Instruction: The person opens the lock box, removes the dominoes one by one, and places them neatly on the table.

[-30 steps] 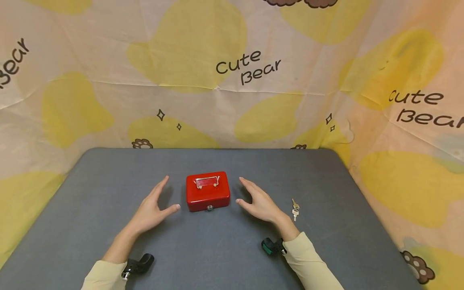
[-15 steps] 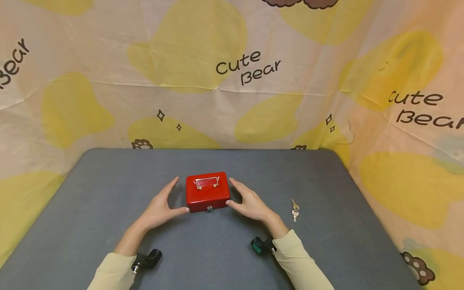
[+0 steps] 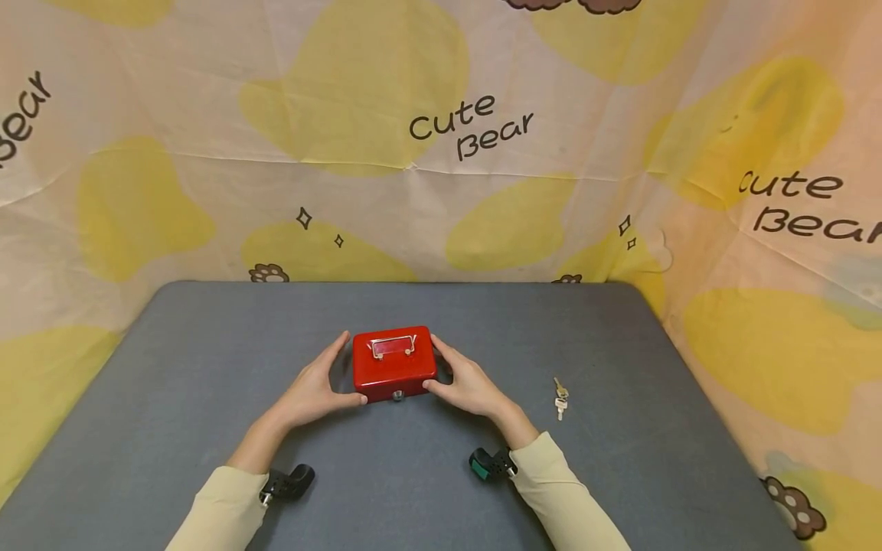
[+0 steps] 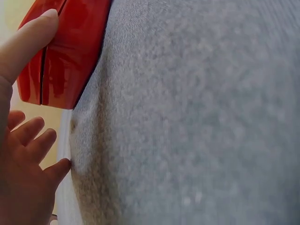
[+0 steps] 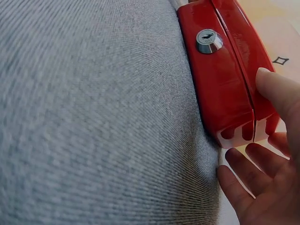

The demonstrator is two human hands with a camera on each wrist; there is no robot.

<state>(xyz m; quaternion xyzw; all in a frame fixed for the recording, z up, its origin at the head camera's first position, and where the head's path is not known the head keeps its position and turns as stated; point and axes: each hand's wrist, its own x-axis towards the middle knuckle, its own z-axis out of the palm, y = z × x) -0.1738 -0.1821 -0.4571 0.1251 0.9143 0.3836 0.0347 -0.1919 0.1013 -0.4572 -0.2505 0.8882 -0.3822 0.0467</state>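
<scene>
A red cash box (image 3: 393, 363) with a folding wire handle (image 3: 393, 346) on its lid stands on the grey table, lid down. Its round key lock (image 5: 209, 41) faces me at the front. My left hand (image 3: 310, 392) is at the left end, thumb (image 4: 40, 35) at the front face near the lid seam and spread fingers (image 4: 37, 140) apart from the side. At the right end is my right hand (image 3: 472, 386). Its thumb (image 5: 272, 86) overlaps the front of the lid, while the relaxed fingers (image 5: 253, 171) lie right beside the end wall.
Two small keys (image 3: 561, 399) lie together on the table (image 3: 620, 474), right of my right hand. A patterned cloth (image 3: 386, 207) hangs behind the table and along its sides. Each wrist wears a black camera mount (image 3: 288, 482).
Both hands have moved inward from either side, and their thumbs have come to the front corners of the cash box. The box and keys have stayed in place.
</scene>
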